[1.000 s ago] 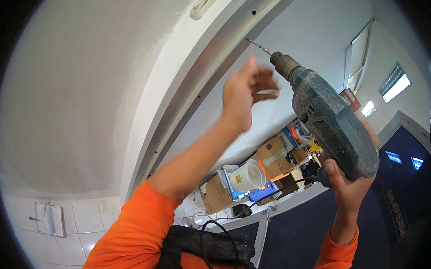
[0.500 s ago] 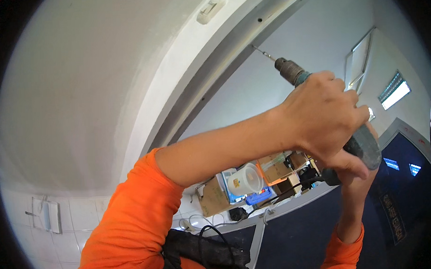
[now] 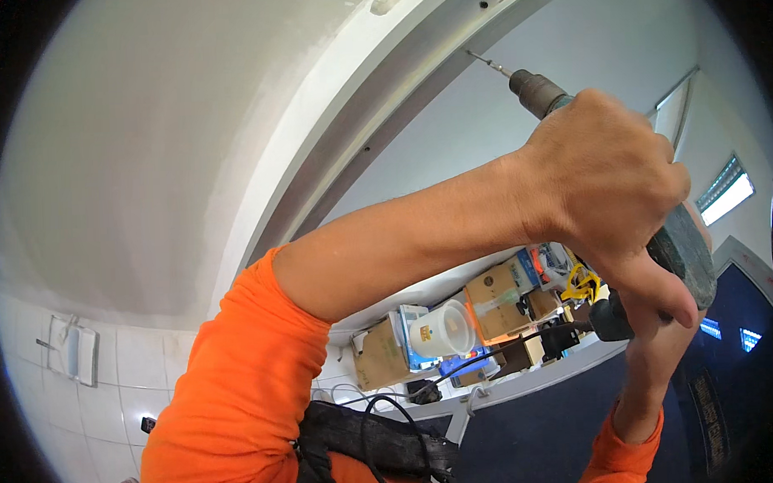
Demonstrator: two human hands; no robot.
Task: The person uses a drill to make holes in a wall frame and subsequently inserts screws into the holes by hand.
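Observation:
A corded power drill (image 3: 685,252) with a dark grey chuck (image 3: 536,93) points up and to the left. Its thin drill bit (image 3: 487,62) meets the edge of a metal door frame (image 3: 349,158) overhead; whether the tip has gone in cannot be seen. My left hand (image 3: 610,174) is closed over the drill's body, thumb along its rear. My right hand (image 3: 699,222) is on the drill from the far side, mostly hidden behind the tool and my left hand. A black cord (image 3: 513,343) runs from the drill down to the left.
A dark blue door panel (image 3: 538,441) stands at lower right. Beyond it are a white bucket (image 3: 441,329), cardboard boxes (image 3: 495,297) and a yellow object (image 3: 584,281). A looped black cable (image 3: 368,438) hangs by my body. Holes (image 3: 484,5) show in the frame.
The view has tilted down, so the frame, drill and hands sit higher and further right. The bit stays at the same spot on the frame, with both hands still on the drill.

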